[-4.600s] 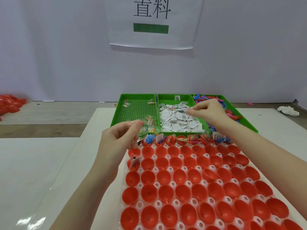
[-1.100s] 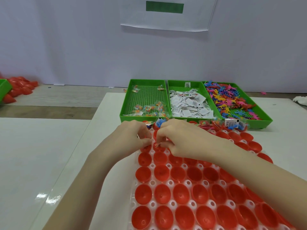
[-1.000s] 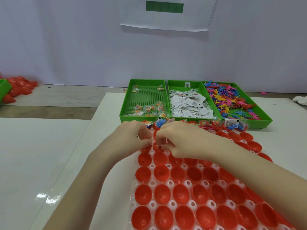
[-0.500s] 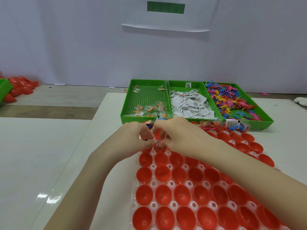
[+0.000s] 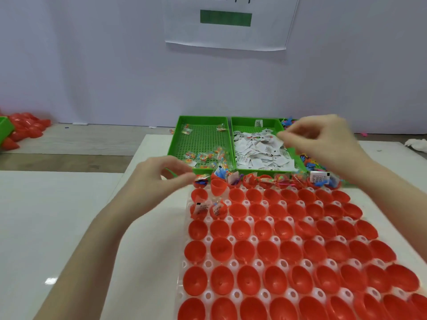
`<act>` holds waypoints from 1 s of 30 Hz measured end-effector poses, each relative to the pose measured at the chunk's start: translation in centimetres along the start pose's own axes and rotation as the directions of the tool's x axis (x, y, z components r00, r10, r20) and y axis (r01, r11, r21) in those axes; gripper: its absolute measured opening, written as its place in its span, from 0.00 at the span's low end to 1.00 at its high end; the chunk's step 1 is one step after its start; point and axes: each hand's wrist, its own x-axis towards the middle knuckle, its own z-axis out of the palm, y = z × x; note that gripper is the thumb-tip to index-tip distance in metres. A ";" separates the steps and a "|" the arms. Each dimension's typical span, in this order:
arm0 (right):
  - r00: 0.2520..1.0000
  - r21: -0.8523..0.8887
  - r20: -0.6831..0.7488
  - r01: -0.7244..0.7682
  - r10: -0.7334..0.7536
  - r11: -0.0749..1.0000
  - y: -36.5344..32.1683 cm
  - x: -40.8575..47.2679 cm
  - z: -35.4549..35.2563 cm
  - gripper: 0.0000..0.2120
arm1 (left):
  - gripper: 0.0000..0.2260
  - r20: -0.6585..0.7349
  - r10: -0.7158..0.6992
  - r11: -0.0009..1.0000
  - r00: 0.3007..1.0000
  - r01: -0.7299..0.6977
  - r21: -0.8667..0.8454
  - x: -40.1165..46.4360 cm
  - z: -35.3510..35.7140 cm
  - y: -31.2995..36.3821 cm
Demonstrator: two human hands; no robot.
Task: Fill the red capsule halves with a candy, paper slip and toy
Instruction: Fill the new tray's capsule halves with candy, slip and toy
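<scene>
Red capsule halves (image 5: pixel 265 250) at 6 o'clock: far row filled, two more begun, the rest left. Right hand (image 5: pixel 323 142) is curled over paper slips (image 5: pixel 261 151), contents unclear; left hand (image 5: pixel 161 179) loosely curled, empty.

From my seat, nothing here reads cleanly. The white paper sign (image 5: pixel 227 21) on the wall carries a solid green bar and, above it, only the cut-off bottoms of black characters, too little for me to make out. The paper slips (image 5: pixel 261 150) in the green tray (image 5: pixel 255 120) below that sign show small black print, too fine and blurred for me to read.
</scene>
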 end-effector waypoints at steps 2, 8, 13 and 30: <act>0.985 -0.062 -0.120 -0.135 0.127 0.989 3.8 1.0 -1.8 0.07 | 0.02 -0.124 -0.029 0.993 0.992 0.015 -0.117 0.9 -0.4 -0.6; 0.887 -0.368 -0.045 -0.443 0.460 0.818 13.5 1.7 -4.1 0.16 | 0.05 -0.144 -0.086 0.996 0.986 0.088 0.011 6.4 0.8 -3.1; 0.800 -0.527 0.156 -0.429 0.580 0.733 15.3 2.4 -2.5 0.28 | 0.16 0.025 -0.080 0.913 0.996 0.063 0.403 10.3 3.0 -4.0; 0.894 -0.220 -0.284 -0.413 0.347 0.884 15.9 2.2 -2.3 0.07 | 0.10 -0.357 0.050 0.981 0.933 0.021 0.193 10.0 4.5 -4.1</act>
